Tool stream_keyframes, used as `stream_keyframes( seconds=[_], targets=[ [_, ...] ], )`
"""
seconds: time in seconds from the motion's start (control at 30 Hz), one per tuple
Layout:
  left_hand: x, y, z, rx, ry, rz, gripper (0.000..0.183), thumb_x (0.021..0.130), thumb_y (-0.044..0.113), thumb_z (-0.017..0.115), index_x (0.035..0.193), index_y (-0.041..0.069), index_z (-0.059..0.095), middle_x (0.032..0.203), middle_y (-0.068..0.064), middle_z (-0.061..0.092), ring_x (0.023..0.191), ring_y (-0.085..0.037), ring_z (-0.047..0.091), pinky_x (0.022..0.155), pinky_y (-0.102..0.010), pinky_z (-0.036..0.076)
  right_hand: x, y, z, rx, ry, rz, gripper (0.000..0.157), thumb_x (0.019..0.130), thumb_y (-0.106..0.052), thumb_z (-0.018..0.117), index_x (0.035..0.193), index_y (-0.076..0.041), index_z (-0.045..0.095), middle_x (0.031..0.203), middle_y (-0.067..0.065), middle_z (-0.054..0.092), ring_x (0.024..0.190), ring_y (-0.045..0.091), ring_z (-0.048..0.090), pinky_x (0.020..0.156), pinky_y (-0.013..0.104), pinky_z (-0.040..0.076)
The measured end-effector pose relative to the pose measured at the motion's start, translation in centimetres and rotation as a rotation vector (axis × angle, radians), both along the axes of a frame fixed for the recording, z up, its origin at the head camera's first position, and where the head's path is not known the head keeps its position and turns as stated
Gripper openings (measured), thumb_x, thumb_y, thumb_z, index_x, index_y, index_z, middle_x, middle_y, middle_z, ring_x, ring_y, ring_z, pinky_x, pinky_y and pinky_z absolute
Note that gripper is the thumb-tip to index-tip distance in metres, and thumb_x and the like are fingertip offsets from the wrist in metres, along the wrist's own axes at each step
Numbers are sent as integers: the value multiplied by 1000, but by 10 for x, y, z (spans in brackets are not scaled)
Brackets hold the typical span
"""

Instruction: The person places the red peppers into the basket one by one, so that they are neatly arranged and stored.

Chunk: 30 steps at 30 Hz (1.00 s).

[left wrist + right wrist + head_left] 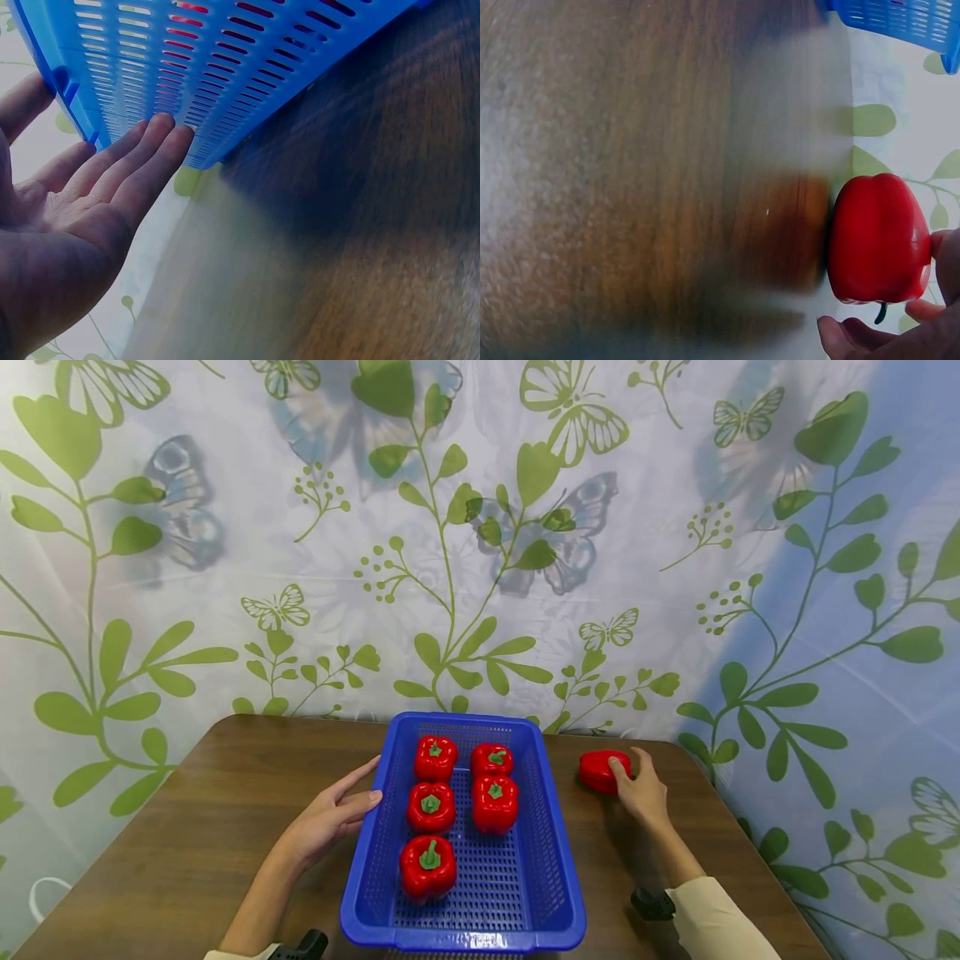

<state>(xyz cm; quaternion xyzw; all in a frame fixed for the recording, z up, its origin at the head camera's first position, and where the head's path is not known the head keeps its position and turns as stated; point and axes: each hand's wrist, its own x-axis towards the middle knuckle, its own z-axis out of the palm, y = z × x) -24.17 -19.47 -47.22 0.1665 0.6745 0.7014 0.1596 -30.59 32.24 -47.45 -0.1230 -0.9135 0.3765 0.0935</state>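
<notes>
A blue plastic basket (pixel 558 868) with slotted walls holds several red bell peppers (pixel 427 867), mostly stem up. My left hand (pixel 330 818) is at its left side, fingers nearly straight along the outer wall and thumb at the rim. In the left wrist view those fingertips (pixel 161 124) lie against the slots, palm facing up. To the right of the basket, another red bell pepper (pixel 879 240) lies on its side, green stem toward my right hand (pixel 643 789). That hand holds it at the stem end, thumb over the top and fingers beside the stem.
The brown wooden table (pixel 187 827) carries the basket near its middle. Close behind its far edge hangs a pale curtain (pixel 315 568) with green leaves and butterflies. A dark wrist device (pixel 652 903) sits at the right sleeve.
</notes>
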Motion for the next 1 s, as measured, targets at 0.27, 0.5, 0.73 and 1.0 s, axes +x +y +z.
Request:
stream_keyframes(
  seconds=[0.27,0.5,0.73,1.0],
  targets=[
    [0,0,0,5,-6,3,66,106,22,52,163,22,20,147,-29,52,127,-34,63,101,-39,55,0,-3,1,7,11,-11,65,104,-49,47,149,-5,33,151,35,41,138,61,32,112,69,30],
    [0,1,-1,3,-8,4,66,106,22,53,163,22,21,146,-28,53,127,-35,63,102,-40,55,2,-7,3,21,18,3,59,104,-45,49,147,-8,34,149,36,43,137,61,34,110,70,32],
    [-1,1,-1,-3,-10,7,66,106,23,53,163,22,20,146,-28,54,126,-34,64,101,-39,55,3,-12,4,11,46,2,54,104,-39,52,145,-10,33,147,36,46,134,61,39,106,70,36],
    [-2,1,-1,7,-17,4,66,106,23,53,163,22,21,146,-28,53,126,-35,63,101,-40,55,4,-16,4,16,55,19,52,103,-36,54,143,-11,32,138,37,54,124,60,48,97,67,43]
  ],
)
